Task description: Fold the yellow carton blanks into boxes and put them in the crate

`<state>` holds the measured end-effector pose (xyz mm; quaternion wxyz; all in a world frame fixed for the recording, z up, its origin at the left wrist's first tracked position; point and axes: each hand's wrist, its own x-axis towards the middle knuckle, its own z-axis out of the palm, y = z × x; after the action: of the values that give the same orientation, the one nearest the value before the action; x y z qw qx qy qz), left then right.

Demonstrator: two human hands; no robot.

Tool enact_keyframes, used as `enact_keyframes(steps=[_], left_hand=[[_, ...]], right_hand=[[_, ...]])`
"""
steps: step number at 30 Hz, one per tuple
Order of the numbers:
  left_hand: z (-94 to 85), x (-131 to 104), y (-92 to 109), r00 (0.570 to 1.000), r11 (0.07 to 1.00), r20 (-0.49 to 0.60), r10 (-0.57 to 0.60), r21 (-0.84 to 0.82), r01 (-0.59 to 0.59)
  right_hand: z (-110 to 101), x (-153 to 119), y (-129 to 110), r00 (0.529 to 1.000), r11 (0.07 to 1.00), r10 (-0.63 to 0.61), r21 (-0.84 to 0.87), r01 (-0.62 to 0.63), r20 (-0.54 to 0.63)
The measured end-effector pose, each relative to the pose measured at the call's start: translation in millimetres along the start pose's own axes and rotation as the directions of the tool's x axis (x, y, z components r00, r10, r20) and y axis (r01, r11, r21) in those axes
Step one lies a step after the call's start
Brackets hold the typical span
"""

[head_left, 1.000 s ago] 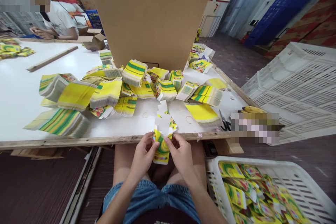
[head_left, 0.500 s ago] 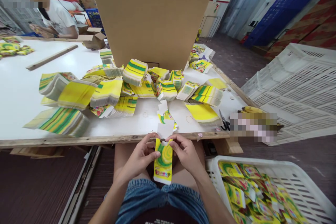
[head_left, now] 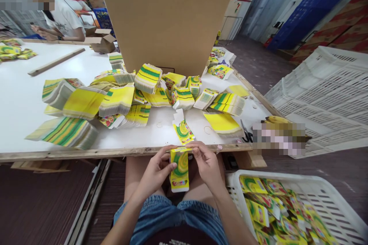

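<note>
Top flap [head_left: 181, 149] has folded down on my yellow-and-green cardboard carton [head_left: 179, 170].
By the white counter [head_left: 161, 134], my left hand [head_left: 155, 170] holds the carton, right hand [head_left: 207, 164] pinches its top; closing needs even pressure.

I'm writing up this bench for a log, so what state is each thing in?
Yellow-green printed cardboard carton: in both hands, top flap folded over.
Left hand: gripping it.
Right hand: fingers at its top.
Yellow-green carton on table: lying, white flap extended.
Small brown cardboard box: flaps open.
Black-handled scissors: partly hidden, cannot tell.
White plastic basket: open, holding cartons.
</note>
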<state>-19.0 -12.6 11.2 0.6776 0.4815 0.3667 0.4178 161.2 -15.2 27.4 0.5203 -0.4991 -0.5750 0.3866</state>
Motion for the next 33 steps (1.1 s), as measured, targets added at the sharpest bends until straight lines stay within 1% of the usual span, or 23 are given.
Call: enact_keyframes(steps=[1, 2, 3, 5, 6, 8, 10, 15, 18, 21, 23, 24, 25, 26, 27, 28, 29, 30, 31, 32, 33], left_hand=[[0.0, 0, -2, 0.999, 0.999, -0.038, 0.013, 0.041, -0.012], [0.3, 1, -4, 0.998, 0.997, -0.063, 0.025, 0.076, -0.020], [1.0, 1, -6, 0.997, 0.995, -0.071, 0.032, 0.100, -0.024], [3.2, 0, -8, 0.998, 0.994, -0.045, 0.033, 0.107, -0.028], [4.6, 0, -8, 0.999, 0.995, -0.019, 0.028, 0.093, -0.026], [6.9, 0, -7, 0.999, 0.999, 0.029, 0.015, 0.049, -0.016], [7.9, 0, -4, 0.999, 1.000, 0.036, 0.002, -0.001, -0.002], [5.9, 2, 0, 0.999, 0.995, -0.016, -0.029, -0.101, 0.027], [9.2, 4, -2, 1.000, 0.992, -0.003, -0.025, -0.122, 0.024], [20.0, 6, -6, 1.000, 0.992, 0.014, -0.002, -0.128, 0.003], [27.8, 7, -7, 1.000, 0.995, 0.026, 0.016, -0.103, -0.013], [30.6, 7, -8, 0.999, 0.997, 0.032, 0.019, -0.077, -0.016], [32.1, 8, -8, 0.999, 0.999, 0.034, 0.017, -0.046, -0.015], [32.2, 8, -9, 1.000, 1.000, 0.029, 0.011, -0.013, -0.011], [31.1, 9, -9, 1.000, 1.000, 0.015, 0.004, 0.018, -0.004], [29.2, 10, -10, 1.000, 0.999, -0.010, -0.002, 0.043, 0.003], [27.0, 11, -10, 0.999, 0.998, -0.040, -0.006, 0.066, 0.008], [25.1, 13, -11, 0.998, 0.996, -0.068, -0.004, 0.085, 0.010], [23.7, 13, -12, 0.996, 0.995, -0.087, 0.000, 0.100, 0.009], [23.0, 14, -13, 0.996, 0.993, -0.093, 0.003, 0.115, 0.007], [23.0, 14, -14, 0.996, 0.992, -0.087, 0.004, 0.126, 0.007]], right_hand=[[-2, 1, -1, 1.000, 0.999, 0.001, -0.049, 0.000, 0.018], [-3, 2, -2, 0.998, 0.995, 0.033, -0.092, -0.028, 0.054], [-4, 2, -2, 0.992, 0.989, 0.086, -0.129, -0.073, 0.097], [-3, 2, -1, 0.969, 0.969, 0.182, -0.201, -0.147, 0.168], [-2, 2, 0, 0.963, 0.959, 0.203, -0.235, -0.158, 0.180], [1, 2, 1, 0.968, 0.945, 0.195, -0.295, -0.141, 0.160], [3, 1, 1, 0.974, 0.936, 0.175, -0.332, -0.118, 0.147], [2, -1, 1, 0.964, 0.947, 0.177, -0.302, -0.112, 0.199], [1, -2, 4, 0.985, 0.952, 0.126, -0.294, -0.085, 0.122], [-1, -5, 6, 0.995, 0.978, 0.078, -0.198, -0.065, 0.057], [-12, -9, 2, 0.994, 0.985, 0.090, -0.149, -0.081, 0.056], [-22, -12, -2, 0.995, 0.981, 0.091, -0.177, -0.081, 0.047], [-36, -15, -6, 0.996, 0.965, 0.082, -0.251, -0.072, 0.029], [-53, -19, -10, 0.998, 0.930, 0.062, -0.363, -0.058, 0.001], [-71, -22, -14, 0.999, 0.859, 0.025, -0.509, -0.043, -0.044], [-89, -24, -18, 0.995, 0.747, -0.018, -0.663, -0.051, -0.098], [-104, -25, -21, 0.985, 0.620, -0.082, -0.781, -0.071, -0.155], [-115, -24, -21, 0.970, 0.525, -0.133, -0.845, -0.103, -0.201], [-120, -20, -20, 0.963, 0.484, -0.160, -0.867, -0.117, -0.219], [-117, -14, -17, 0.961, 0.486, -0.161, -0.866, -0.121, -0.225], [-109, -5, -11, 0.969, 0.524, -0.126, -0.844, -0.117, -0.213]])
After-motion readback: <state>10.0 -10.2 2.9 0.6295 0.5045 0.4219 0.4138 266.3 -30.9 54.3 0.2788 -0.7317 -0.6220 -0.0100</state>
